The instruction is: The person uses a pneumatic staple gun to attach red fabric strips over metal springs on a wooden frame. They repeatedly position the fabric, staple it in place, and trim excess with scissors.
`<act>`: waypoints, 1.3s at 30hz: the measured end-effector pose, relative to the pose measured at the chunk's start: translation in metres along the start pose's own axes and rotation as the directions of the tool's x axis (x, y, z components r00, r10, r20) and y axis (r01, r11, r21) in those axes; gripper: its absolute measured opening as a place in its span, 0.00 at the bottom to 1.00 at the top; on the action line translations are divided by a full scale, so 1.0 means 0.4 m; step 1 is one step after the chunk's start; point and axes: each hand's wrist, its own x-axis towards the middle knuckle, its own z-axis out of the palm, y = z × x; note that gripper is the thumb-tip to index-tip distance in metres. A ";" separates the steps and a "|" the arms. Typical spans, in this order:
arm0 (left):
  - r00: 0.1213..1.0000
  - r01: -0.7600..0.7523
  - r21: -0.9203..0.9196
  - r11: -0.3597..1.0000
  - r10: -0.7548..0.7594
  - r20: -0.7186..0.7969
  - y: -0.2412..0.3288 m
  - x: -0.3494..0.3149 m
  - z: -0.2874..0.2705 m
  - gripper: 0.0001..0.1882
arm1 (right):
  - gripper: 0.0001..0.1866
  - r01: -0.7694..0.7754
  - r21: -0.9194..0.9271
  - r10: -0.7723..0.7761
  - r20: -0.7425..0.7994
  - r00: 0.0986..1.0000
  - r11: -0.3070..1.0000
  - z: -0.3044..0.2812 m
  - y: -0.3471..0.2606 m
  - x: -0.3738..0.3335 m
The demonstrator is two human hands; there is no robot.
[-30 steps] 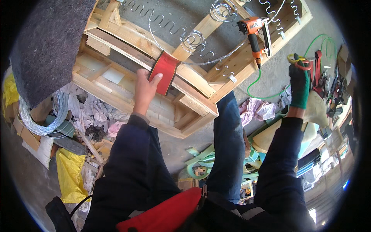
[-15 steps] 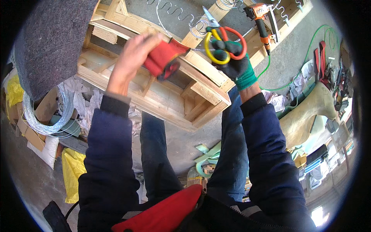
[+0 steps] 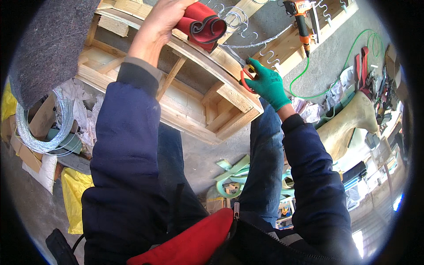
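My bare left hand [image 3: 164, 20] grips a roll of red webbing [image 3: 201, 25] with dark edges, held over the far rail of the wooden frame [image 3: 240, 99]. My right hand [image 3: 267, 84], in a green glove, is closed round the red and yellow handles of a pair of scissors [image 3: 246, 81]. The scissors are low beside the frame's right part, and their blades are hard to make out. Zigzag wire springs [image 3: 269, 55] and a coiled wire [image 3: 236, 20] lie across the frame beyond my hands.
An orange staple gun [image 3: 301, 22] with a green hose [image 3: 304, 73] rests on the far right rail. A dark felt-like block [image 3: 51, 48] stands at the left, above a coil of wire [image 3: 62, 128]. Red strips [image 3: 363, 66] and scraps lie at the right.
My left hand has moved up and away with the red roll. My right hand has turned over and lowered the scissors, which were raised with their blades pointing up, toward the frame.
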 end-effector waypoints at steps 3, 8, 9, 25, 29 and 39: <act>0.999 0.012 -0.031 0.999 -0.011 0.031 0.006 -0.042 -0.039 0.18 | 0.37 0.229 -0.200 -0.263 -0.162 0.951 0.953 0.025 -0.018 0.009; 0.996 0.028 -0.043 0.999 -0.031 -0.083 -0.007 -0.096 -0.078 0.17 | 0.38 0.308 -0.394 -0.373 -0.099 0.923 0.866 0.043 -0.031 0.037; 0.994 0.021 -0.045 0.999 -0.025 -0.102 -0.006 -0.095 -0.081 0.17 | 0.38 0.318 -0.415 -0.392 -0.105 0.914 0.852 0.048 -0.031 0.050; 0.997 0.007 -0.103 0.995 -0.015 -0.077 0.012 -0.119 -0.056 0.15 | 0.38 0.313 -0.500 -0.429 -0.135 0.893 0.808 0.115 -0.048 0.109; 0.998 0.022 -0.131 0.991 -0.030 -0.062 0.001 -0.126 -0.075 0.15 | 0.37 0.313 -0.519 -0.444 -0.149 0.883 0.796 0.110 -0.059 0.098; 1.000 0.014 -0.108 0.994 -0.014 -0.004 -0.006 -0.150 -0.085 0.15 | 0.36 0.344 -0.556 -0.475 -0.105 0.874 0.756 0.105 -0.065 0.123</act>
